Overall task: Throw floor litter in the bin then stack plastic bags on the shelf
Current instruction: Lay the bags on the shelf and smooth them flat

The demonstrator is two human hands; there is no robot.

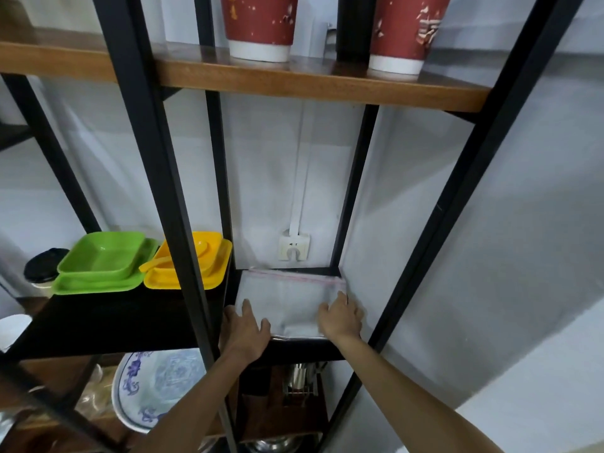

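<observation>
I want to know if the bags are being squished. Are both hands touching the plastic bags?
Touching. The head view shows the left hand and right hand lying flat on the plastic bags, fingers spread over the near corners.

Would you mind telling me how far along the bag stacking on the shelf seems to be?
Done: the clear plastic bags already lie flat on the dark shelf, beside the yellow tray. In hand: the left hand and right hand rest on the stack's near corners, seemingly squaring it. Left: letting go. The floor and bin are out of view.
</observation>
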